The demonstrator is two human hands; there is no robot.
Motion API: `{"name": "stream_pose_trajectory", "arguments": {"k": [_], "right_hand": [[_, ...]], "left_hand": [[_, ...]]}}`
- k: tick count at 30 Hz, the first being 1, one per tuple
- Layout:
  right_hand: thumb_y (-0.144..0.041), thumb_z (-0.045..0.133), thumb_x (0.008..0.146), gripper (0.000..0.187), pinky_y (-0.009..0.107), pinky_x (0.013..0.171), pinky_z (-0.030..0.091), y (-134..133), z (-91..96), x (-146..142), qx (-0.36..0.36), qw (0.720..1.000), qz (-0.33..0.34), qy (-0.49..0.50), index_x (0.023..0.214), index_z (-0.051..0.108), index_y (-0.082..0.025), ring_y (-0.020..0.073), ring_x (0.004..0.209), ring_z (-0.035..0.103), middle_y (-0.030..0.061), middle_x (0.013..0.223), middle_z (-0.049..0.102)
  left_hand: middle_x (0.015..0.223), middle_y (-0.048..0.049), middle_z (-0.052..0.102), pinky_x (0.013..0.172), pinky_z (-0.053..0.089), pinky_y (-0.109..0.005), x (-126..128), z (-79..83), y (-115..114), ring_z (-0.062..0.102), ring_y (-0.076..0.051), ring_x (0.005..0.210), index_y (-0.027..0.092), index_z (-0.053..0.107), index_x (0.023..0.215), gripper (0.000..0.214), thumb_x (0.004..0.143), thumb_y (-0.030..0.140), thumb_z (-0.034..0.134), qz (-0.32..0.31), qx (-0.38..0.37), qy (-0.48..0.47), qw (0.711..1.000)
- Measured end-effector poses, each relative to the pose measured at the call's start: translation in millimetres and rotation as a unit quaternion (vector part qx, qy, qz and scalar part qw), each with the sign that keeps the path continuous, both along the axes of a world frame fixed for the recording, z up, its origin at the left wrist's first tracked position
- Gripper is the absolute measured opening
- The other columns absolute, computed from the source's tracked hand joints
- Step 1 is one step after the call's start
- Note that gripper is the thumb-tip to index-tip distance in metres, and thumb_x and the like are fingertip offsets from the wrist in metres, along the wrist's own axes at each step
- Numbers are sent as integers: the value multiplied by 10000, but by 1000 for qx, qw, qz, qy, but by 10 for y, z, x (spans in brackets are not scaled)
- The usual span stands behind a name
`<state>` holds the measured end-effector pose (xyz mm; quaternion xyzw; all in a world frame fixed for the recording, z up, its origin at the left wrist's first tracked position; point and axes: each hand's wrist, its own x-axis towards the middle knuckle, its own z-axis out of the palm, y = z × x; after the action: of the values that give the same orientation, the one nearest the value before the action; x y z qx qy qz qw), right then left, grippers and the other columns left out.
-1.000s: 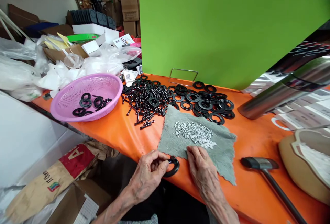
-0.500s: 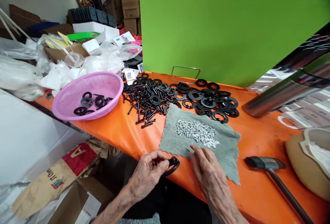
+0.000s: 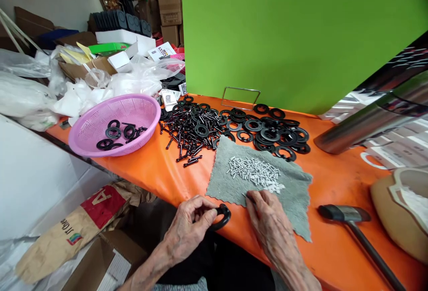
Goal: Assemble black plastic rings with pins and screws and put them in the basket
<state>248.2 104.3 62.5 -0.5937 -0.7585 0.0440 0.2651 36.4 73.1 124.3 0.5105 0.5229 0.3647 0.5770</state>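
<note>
My left hand (image 3: 192, 224) pinches a black ring (image 3: 223, 220) between thumb and fingers, just over the table's near edge. To its right, my right hand (image 3: 267, 215) rests at the front of a grey-green cloth (image 3: 224, 179), fingertips drawn together. A thin pin (image 3: 244, 195) pokes out from those fingertips; most of it is hidden. On the cloth, just beyond my right hand, lies a heap of small silvery pins (image 3: 254, 169).
Behind the cloth are piles of black rings (image 3: 267, 134) and black short rods (image 3: 187, 132). A pink basket (image 3: 80, 132) with some rings stands left. On the right lie a mallet (image 3: 346, 213), a metal cylinder (image 3: 347, 135) and a tan container (image 3: 388, 197). A green panel (image 3: 284, 36) rises behind.
The ring in my left hand has turned a little and shifted slightly left. My right fingertips have moved slightly, still at the cloth's front with the pin.
</note>
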Motion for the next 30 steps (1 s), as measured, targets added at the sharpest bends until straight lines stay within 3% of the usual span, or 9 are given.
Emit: {"name": "stream_pose_trajectory", "arguments": {"k": [6, 10, 15, 18, 22, 30], "right_hand": [[-308, 395, 947, 212, 354, 682, 462, -40, 83, -13, -22, 999, 9, 30, 822, 534, -207, 212, 746, 539, 44, 757, 531], [-336, 454, 954, 162, 229, 588, 458, -193, 391, -54, -77, 990, 63, 100, 879, 553, -232, 121, 638, 555, -9, 746, 584], [-354, 482, 936, 201, 215, 566, 454, -333, 729, -182, -195, 950, 121, 212, 797, 571, -239, 113, 594, 550, -31, 667, 586], [-323, 492, 925, 191, 217, 539, 445, -320, 747, -247, -195, 945, 144, 218, 779, 575, -232, 109, 564, 541, -28, 649, 583], [-308, 496, 916, 231, 206, 479, 423, -292, 714, -320, -141, 950, 146, 236, 710, 553, -222, 98, 501, 508, -37, 589, 555], [-272, 449, 941, 263, 188, 438, 424, -314, 705, -365, -112, 964, 162, 177, 704, 548, -218, 98, 486, 539, -25, 596, 588]], "left_hand": [[790, -42, 646, 725, 464, -229, -46, 53, 48, 585, -126, 734, 110, 653, 853, 262, 818, 369, 638, -9, -56, -69, 996], [791, -53, 651, 717, 464, -240, -66, 56, 40, 592, -136, 733, 103, 649, 846, 272, 807, 372, 642, -22, -68, -68, 995], [785, -47, 637, 664, 446, -245, -78, 52, 29, 557, -136, 695, 120, 656, 842, 241, 830, 354, 597, -33, -40, -13, 999], [755, -25, 602, 600, 392, -223, -83, 79, 28, 489, -111, 641, 129, 671, 831, 213, 851, 314, 566, -42, 7, 59, 997], [710, 6, 537, 551, 339, -211, -89, 120, 13, 409, -87, 583, 133, 664, 806, 170, 859, 253, 556, -51, 64, 116, 990], [717, 7, 528, 597, 363, -210, -80, 87, -53, 444, -95, 613, 139, 654, 835, 118, 871, 183, 550, -67, 150, 171, 972]]}}
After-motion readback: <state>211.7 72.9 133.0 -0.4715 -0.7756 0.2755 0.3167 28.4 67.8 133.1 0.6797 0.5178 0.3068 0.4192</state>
